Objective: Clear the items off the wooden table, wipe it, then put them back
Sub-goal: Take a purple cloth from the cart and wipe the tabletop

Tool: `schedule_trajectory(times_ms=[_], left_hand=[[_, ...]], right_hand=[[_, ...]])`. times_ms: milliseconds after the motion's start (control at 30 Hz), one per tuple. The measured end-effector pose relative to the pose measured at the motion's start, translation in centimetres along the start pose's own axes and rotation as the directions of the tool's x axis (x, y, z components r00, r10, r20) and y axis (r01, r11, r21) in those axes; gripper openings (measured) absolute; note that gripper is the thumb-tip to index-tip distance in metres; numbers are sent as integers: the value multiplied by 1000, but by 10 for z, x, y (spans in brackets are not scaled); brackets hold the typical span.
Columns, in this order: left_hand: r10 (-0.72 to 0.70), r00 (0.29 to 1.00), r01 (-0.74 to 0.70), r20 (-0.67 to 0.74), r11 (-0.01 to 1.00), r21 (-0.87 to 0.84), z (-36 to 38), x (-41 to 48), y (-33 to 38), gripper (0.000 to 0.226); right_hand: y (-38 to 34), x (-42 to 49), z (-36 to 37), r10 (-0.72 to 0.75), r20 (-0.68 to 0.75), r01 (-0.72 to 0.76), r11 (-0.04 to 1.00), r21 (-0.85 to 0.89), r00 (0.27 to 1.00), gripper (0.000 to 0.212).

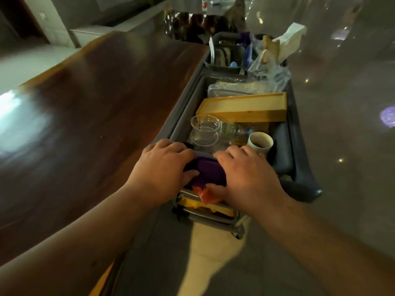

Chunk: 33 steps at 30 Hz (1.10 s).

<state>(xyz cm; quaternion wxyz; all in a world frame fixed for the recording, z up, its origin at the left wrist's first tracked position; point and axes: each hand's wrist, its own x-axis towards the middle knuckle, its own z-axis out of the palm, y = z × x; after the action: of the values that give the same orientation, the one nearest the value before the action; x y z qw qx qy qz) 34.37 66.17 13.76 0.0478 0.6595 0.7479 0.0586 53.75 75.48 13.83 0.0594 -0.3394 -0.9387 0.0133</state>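
Note:
The dark wooden table (89, 99) stretches along the left with a bare, glossy top. Right of it stands a grey cart (299, 167) whose top tray holds a wooden box (241, 107), clear plastic cups (205, 129), a plastic bottle (237, 133) lying on its side and a white paper cup (259, 144). At the cart's near end my left hand (164, 167) and my right hand (245, 174) both press on a purple cloth (210, 171) draped over the handle. An orange cloth (205, 195) and a yellow one (205, 206) hang just below it.
At the cart's far end sit grey bins (224, 58) with clear plastic bags (269, 75) and white paper (290, 39). A dark glossy object (192, 24) stands beyond the table's far end. Shiny grey floor (346, 103) spreads to the right; my trouser leg (209, 259) shows below.

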Motion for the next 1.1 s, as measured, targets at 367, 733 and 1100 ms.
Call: schedule_trajectory(times_ms=[367, 733, 1100], left_hand=[[-36, 988, 32, -150, 999, -29, -10, -23, -13, 28], [-95, 933, 103, -347, 995, 6, -38, -44, -28, 18], [-471, 805, 529, -360, 845, 78, -78, -236, -116, 22]], right_hand=[[-23, 8, -2, -109, -67, 112, 993, 45, 992, 57], [-61, 31, -11, -181, -185, 195, 979, 60, 966, 24], [-257, 39, -31, -531, -220, 570, 798, 197, 818, 17]])
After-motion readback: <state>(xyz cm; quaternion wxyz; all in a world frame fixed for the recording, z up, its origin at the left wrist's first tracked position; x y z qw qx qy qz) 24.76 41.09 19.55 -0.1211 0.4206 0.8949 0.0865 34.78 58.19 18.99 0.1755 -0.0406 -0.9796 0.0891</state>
